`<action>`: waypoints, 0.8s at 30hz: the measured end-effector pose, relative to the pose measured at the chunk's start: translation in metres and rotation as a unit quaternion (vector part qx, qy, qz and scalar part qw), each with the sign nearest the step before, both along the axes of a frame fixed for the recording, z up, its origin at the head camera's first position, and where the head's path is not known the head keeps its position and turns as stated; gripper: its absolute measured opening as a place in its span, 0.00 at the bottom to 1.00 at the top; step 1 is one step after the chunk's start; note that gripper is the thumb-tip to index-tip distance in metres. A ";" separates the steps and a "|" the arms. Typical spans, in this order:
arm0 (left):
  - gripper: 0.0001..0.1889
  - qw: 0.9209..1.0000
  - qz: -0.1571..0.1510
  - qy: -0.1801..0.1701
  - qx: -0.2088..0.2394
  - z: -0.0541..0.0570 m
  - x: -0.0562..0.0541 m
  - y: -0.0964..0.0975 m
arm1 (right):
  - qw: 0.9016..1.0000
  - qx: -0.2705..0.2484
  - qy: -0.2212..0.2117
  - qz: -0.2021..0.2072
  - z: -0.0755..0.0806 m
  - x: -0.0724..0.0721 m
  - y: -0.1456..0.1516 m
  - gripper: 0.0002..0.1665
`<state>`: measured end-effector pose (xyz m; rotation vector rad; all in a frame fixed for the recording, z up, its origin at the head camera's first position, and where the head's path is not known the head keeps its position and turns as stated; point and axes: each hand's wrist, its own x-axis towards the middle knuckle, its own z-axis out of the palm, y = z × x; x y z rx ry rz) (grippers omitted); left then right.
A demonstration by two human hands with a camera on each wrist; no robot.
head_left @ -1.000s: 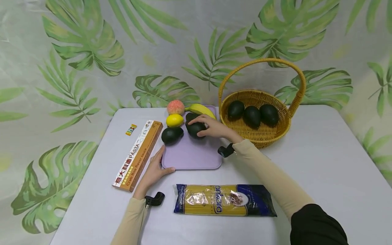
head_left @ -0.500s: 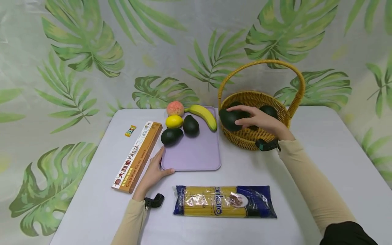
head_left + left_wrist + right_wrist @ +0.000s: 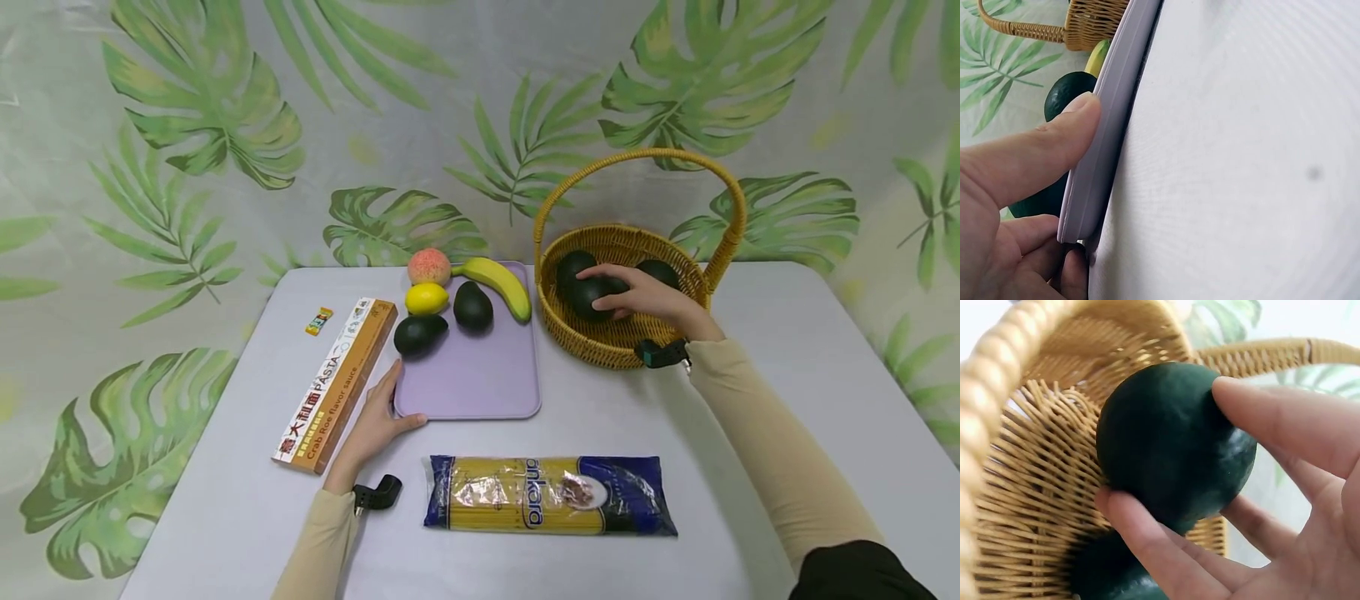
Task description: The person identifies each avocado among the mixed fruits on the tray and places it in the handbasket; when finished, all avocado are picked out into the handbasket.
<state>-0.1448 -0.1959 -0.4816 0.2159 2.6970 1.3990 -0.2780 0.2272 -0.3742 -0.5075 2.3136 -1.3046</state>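
Note:
In the head view my right hand point(image 3: 637, 296) is over the wicker basket point(image 3: 577, 342), its thumb and fingers around a dark green avocado point(image 3: 592, 297). The right wrist view shows fingertips on both sides of this avocado point(image 3: 1172, 437), with another avocado point(image 3: 1116, 575) below it. Two more basket avocados show beside my hand, at the left and at the right point(image 3: 660, 272). My left hand point(image 3: 377, 421) grips the near left corner of the lilac tray point(image 3: 480, 392). In the left wrist view its thumb point(image 3: 1075, 125) lies along the tray's rim, fingers bent at the corner.
On the tray are two avocados point(image 3: 473, 307), a lemon point(image 3: 427, 298), a peach point(image 3: 429, 267) and a banana point(image 3: 498, 283). A pasta box point(image 3: 336, 387) and a small wrapped candy point(image 3: 318, 321) lie left of it. A spaghetti bag point(image 3: 551, 495) lies in front. The basket's tall handle point(image 3: 645, 156) arches above it.
My right hand has carried an avocado from the tray rightward to the basket and lowered it inside. One avocado left on the tray shifted slightly. My left hand stays at the tray corner.

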 end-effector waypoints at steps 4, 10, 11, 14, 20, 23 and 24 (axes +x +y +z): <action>0.51 1.000 -0.001 -0.006 0.001 0.001 0.000 0.000 | 1.000 0.005 0.003 0.020 -0.002 0.001 -0.006 0.31; 0.51 1.000 0.001 -0.008 0.000 -0.001 0.000 -0.001 | 0.998 0.040 0.042 0.016 0.002 0.007 -0.011 0.29; 0.51 1.000 0.002 -0.007 -0.001 -0.001 0.000 -0.001 | 0.998 0.045 0.052 0.011 0.003 0.008 -0.012 0.29; 0.51 1.000 0.002 -0.007 -0.003 -0.001 0.000 -0.001 | 0.997 0.032 0.071 -0.003 0.008 0.013 -0.015 0.28; 0.52 1.000 0.003 -0.005 -0.004 0.000 0.000 -0.001 | 0.996 -0.076 0.055 0.001 0.014 0.021 -0.034 0.27; 0.52 1.000 0.004 -0.007 -0.005 -0.001 0.000 -0.001 | 0.992 -0.111 0.052 0.015 0.014 0.025 -0.053 0.28; 0.52 1.000 0.004 -0.007 -0.005 -0.001 0.000 -0.001 | 0.992 -0.115 0.052 0.020 0.014 0.026 -0.060 0.28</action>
